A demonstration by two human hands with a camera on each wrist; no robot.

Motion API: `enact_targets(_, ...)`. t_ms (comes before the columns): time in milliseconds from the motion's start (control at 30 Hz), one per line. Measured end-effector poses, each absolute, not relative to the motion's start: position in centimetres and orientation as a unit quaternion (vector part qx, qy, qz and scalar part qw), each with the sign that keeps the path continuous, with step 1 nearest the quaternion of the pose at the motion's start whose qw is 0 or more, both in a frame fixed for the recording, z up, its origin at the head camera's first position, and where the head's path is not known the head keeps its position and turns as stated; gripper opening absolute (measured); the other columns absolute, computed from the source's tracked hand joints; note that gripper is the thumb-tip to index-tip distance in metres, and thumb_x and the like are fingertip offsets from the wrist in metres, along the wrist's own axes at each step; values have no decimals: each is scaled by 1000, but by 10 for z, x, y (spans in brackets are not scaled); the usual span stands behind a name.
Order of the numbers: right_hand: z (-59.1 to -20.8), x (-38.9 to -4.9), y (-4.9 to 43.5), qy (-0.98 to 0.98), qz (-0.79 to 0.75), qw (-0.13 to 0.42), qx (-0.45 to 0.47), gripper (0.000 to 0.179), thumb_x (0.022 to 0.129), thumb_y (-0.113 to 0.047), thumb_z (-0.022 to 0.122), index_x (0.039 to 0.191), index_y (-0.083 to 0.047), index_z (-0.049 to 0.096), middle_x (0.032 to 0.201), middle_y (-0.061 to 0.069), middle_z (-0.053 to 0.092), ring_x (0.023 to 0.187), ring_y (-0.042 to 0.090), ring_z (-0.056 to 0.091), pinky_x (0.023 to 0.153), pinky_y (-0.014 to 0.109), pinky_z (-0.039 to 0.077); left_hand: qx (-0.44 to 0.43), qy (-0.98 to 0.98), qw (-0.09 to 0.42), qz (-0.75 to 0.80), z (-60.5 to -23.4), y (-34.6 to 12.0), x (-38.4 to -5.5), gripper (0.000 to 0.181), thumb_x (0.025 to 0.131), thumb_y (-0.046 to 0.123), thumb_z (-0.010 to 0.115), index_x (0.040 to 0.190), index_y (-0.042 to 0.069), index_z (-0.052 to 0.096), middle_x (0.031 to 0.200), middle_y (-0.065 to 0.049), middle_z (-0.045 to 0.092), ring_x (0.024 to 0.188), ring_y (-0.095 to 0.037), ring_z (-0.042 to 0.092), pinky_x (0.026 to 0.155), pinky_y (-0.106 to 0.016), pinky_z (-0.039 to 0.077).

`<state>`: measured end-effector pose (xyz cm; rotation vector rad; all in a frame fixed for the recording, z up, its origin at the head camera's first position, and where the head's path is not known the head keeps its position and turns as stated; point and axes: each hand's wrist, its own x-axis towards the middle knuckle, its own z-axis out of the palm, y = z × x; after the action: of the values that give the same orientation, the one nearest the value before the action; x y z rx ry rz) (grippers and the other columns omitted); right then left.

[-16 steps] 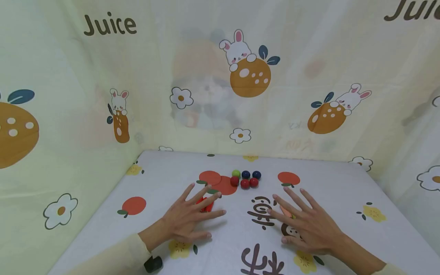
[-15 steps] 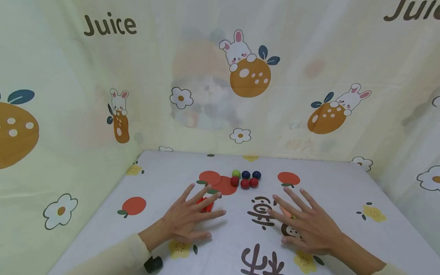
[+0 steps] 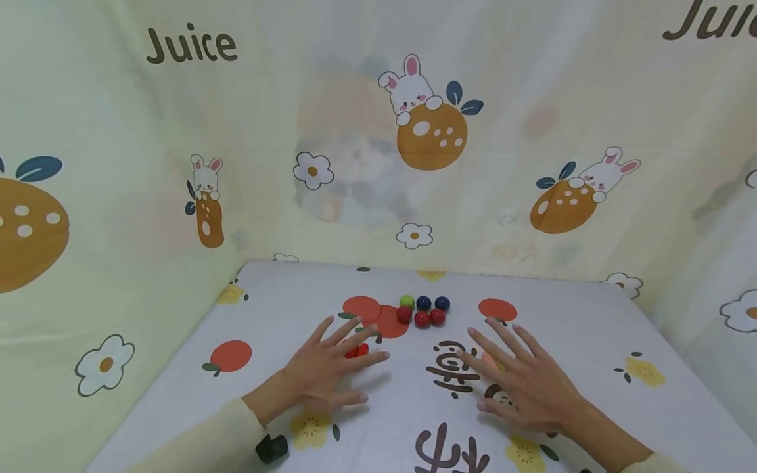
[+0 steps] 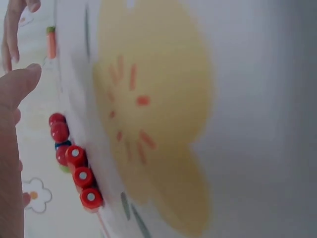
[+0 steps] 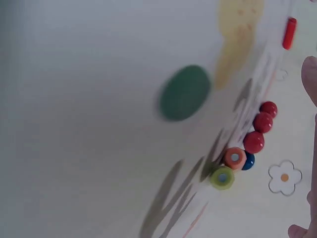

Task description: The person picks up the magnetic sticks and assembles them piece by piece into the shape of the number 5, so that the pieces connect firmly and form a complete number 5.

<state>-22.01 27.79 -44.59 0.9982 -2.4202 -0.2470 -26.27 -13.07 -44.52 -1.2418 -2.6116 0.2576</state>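
Note:
My left hand [image 3: 322,368], palm down with fingers spread, hovers over several red rods [image 3: 357,350] that it partly hides. In the left wrist view, three red rods [image 4: 83,176] lie side by side, each with a grey dot on its end. My right hand [image 3: 526,381] is likewise spread palm down, holding nothing. An orange rod [image 5: 235,157] and a green rod [image 5: 222,177] lie beneath it, mostly covered in the head view. Beyond the hands sit a green ball [image 3: 407,301], two dark blue balls [image 3: 423,303] and three red balls [image 3: 422,319], grouped in two rows.
A white cloth [image 3: 402,414] printed with fruit, flowers and lettering covers the table. Behind it and at both sides hangs a pale curtain [image 3: 355,230] with rabbit prints. A black wristband piece [image 3: 272,449] shows under the left sleeve.
Both hands have lifted slightly, with a shadow now showing below the left one. The head view has tilted a little. Rods and balls stay in place.

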Motion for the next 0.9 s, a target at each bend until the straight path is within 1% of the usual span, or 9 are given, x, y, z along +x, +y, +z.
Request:
enact_targets(133,-442,-229,270,-896,-79,261,350,81,85,-71,59,154,-32,44,164,7,32,152,41,20,116,64,21,-407,-903,117,69,-442,-130,-270,77,91,78,41,159,51,18,170,2,16,156,-31,14,118,-67,15)
enact_targets(233,-440,-235,266,-896,-77,270,345,79,87,-71,55,154,-31,44,163,9,35,151,41,22,113,64,25,-400,-908,118,50,-440,-130,-273,78,90,77,45,159,48,23,169,1,18,155,-30,17,117,-66,16)
enact_targets(333,-439,-241,264,-895,-77,275,342,77,89,-73,50,153,-29,45,161,10,37,149,42,26,112,65,27,-394,-911,120,19,-439,-129,-276,78,89,74,52,158,42,32,167,-1,25,154,-30,20,116,-66,19)
enact_targets(433,-437,-247,262,-895,-76,280,338,76,92,-74,45,153,-28,45,160,11,39,148,42,30,112,64,28,-379,-919,111,-9,-439,-127,-279,80,87,72,56,156,36,36,165,-2,30,153,-29,21,116,-66,22)
enact_targets(567,-435,-253,259,-894,-61,286,341,76,93,-73,43,153,-26,45,160,11,40,146,43,33,112,63,28,-356,-929,91,-30,-440,-125,-282,85,85,74,56,157,36,32,164,-2,31,153,-27,21,116,-64,24)
enact_targets(700,-435,-258,257,-894,-41,283,345,77,95,-73,42,154,-25,44,161,12,38,145,43,35,113,62,28,-341,-935,85,-43,-441,-122,-283,88,83,75,58,157,35,31,163,-1,32,152,-27,24,114,-63,28)
enact_targets(767,-436,-259,256,-897,-33,277,344,77,95,-72,43,154,-24,43,161,12,37,144,43,36,112,62,30,-335,-937,80,-49,-440,-121,-284,90,82,76,59,158,35,31,163,-1,32,151,-26,25,114,-63,29)
enact_targets(900,-439,-264,253,-903,-15,263,340,77,93,-65,55,155,-21,43,160,13,39,139,42,42,109,63,36,-330,-939,70,-62,-441,-120,-286,94,80,75,62,158,32,30,161,-1,35,150,-25,28,113,-62,31)
